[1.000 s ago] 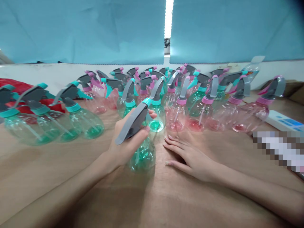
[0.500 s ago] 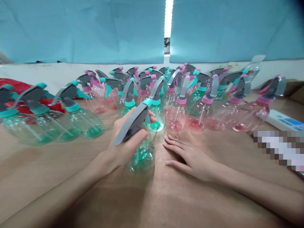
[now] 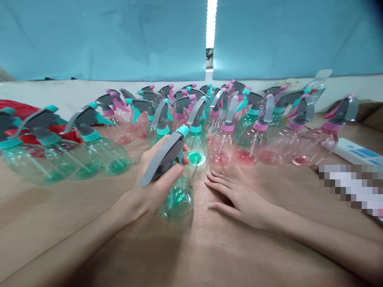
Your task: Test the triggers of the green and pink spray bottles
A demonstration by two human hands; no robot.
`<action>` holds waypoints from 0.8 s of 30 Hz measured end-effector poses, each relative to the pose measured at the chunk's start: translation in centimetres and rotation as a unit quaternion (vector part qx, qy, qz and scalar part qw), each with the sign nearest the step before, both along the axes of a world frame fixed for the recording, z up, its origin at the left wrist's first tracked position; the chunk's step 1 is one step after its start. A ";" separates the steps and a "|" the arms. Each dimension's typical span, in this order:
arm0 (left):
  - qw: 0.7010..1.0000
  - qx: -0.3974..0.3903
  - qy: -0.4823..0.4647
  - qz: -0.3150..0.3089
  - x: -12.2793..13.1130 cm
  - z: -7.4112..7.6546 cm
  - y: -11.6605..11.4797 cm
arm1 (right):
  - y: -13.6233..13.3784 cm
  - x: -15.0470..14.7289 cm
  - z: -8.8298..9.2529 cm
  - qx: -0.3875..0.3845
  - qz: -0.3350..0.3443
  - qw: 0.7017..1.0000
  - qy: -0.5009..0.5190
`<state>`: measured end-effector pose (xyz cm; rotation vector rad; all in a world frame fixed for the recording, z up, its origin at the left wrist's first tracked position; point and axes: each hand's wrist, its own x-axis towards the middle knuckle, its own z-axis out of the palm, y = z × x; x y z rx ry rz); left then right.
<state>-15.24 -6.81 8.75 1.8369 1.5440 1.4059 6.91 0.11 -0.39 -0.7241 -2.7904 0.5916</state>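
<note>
A clear green spray bottle (image 3: 176, 201) with a grey and turquoise trigger head is gripped at the neck by my left hand (image 3: 158, 181). My fingers wrap round below the head and hide its collar. Whether the bottle's base touches the table cannot be told. My right hand (image 3: 236, 195) lies palm down on the wooden table (image 3: 227, 251), fingers stretched out, holding nothing. Just beyond the hands stand another green spray bottle (image 3: 196, 153) and a pink spray bottle (image 3: 222, 149), both upright.
Several pink and green spray bottles (image 3: 251, 119) crowd the back of the table. More green bottles (image 3: 109, 155) stand at the left, before a red bag (image 3: 20, 109). At the right are a white box-like device (image 3: 356, 151) and a clear plastic bottle (image 3: 317, 85).
The held spray bottle's head has shifted slightly left and down with my left hand. My right hand has stayed in place on the table.
</note>
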 end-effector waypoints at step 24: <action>0.999 0.017 -0.026 -0.026 0.4 0.0 0.4 | -0.1 0.0 0.1 0.003 -0.002 1.000 -0.003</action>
